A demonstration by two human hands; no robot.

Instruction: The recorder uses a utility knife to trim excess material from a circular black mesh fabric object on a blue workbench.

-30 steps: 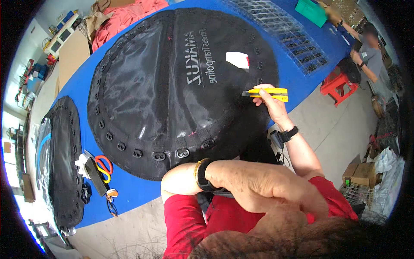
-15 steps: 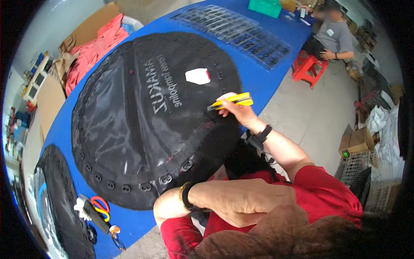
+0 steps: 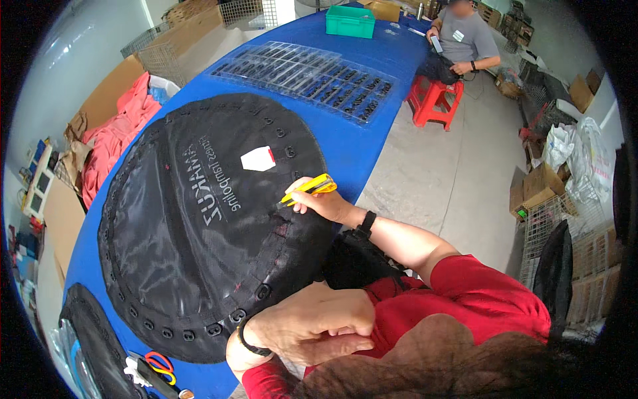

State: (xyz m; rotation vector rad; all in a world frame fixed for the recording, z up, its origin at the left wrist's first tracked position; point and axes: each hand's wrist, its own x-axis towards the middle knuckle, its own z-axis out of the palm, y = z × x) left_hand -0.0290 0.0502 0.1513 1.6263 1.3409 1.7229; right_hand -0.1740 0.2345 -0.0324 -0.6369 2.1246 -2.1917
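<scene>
A round black trampoline mat (image 3: pixel 143 219) lies on the blue table, with small black loops along its edge and pale lettering. My right hand (image 3: pixel 318 201) is closed around a yellow utility knife (image 3: pixel 319 187), its tip over the mat's right part. Whether the blade touches the fabric is hard to tell. On the mat, just beyond that hand, rests a white card (image 3: pixel 257 159) with a red edge. My left hand (image 3: pixel 312 320) is raised close to my body, near the mat's front edge, its fingers curled in; anything inside them is hidden.
A clear tray of black parts (image 3: pixel 312 78) and a green bin (image 3: pixel 349 22) stand farther along the blue table (image 3: pixel 362 149). Scissors (image 3: pixel 159 364) lie at the lower left beside another black mat (image 3: pixel 93 326). Beyond the table, a person (image 3: pixel 465 40) sits on a red stool (image 3: pixel 433 103).
The view has shifted, so the mat and table appear lower and farther left. My left hand has come away from close beneath the view toward the mat. My right hand keeps the knife.
</scene>
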